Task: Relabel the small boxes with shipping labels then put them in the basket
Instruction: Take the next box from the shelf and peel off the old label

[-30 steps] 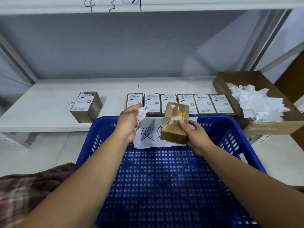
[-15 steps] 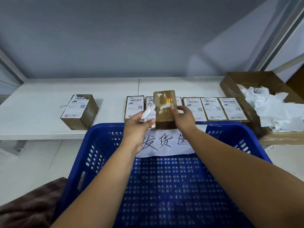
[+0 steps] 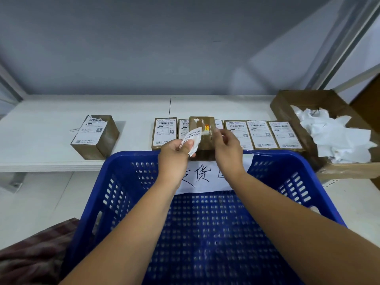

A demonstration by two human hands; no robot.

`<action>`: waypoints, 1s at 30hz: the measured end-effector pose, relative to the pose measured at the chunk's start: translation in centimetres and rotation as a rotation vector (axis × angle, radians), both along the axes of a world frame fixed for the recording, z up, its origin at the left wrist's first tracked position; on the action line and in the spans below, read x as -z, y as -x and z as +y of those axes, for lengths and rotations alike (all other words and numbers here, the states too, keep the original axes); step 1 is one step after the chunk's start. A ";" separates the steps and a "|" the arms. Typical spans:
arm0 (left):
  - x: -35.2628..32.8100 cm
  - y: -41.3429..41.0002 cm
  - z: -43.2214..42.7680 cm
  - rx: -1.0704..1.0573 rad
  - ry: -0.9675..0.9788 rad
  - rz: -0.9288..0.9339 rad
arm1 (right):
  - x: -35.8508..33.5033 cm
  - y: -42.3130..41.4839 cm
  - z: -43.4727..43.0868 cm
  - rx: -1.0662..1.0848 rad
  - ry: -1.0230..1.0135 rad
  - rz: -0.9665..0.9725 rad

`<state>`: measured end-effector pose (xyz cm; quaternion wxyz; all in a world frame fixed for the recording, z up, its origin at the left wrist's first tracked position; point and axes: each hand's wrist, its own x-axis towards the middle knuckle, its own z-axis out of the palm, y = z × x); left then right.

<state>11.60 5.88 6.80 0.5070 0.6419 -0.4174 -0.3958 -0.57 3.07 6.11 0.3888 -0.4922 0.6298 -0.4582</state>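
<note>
Over the far rim of the blue plastic basket (image 3: 133,156), a crumpled white label (image 3: 193,140) was pinched in the left hand (image 3: 174,153), likely for discarding. The bare brown cardboard box (image 3: 206,143) was stood on the white shelf (image 3: 51,128), seemingly for relabelling. Whether it was gripped by the right hand (image 3: 228,150) could not be told.

White shelf (image 3: 51,112), row of roughly six boxes (image 3: 260,134), lone box (image 3: 94,134), carton (image 3: 287,103)

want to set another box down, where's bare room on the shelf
Bare shelf lies between the lone box and the row of labelled boxes, and in a strip behind that row. The floor of the blue basket is bare too. It is crowded right of the row, where the carton of waste paper stands close.
</note>
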 end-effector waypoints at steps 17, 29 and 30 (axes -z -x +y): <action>-7.9 6.2 4.9 0.353 -0.071 0.393 | -6.0 6.6 7.0 0.108 -0.116 -0.802; -8.3 12.1 4.0 0.377 -0.143 0.200 | -6.4 20.5 2.5 0.432 0.133 0.340; -8.1 12.4 3.9 0.387 -0.145 0.184 | -6.2 21.9 1.9 0.442 0.136 0.399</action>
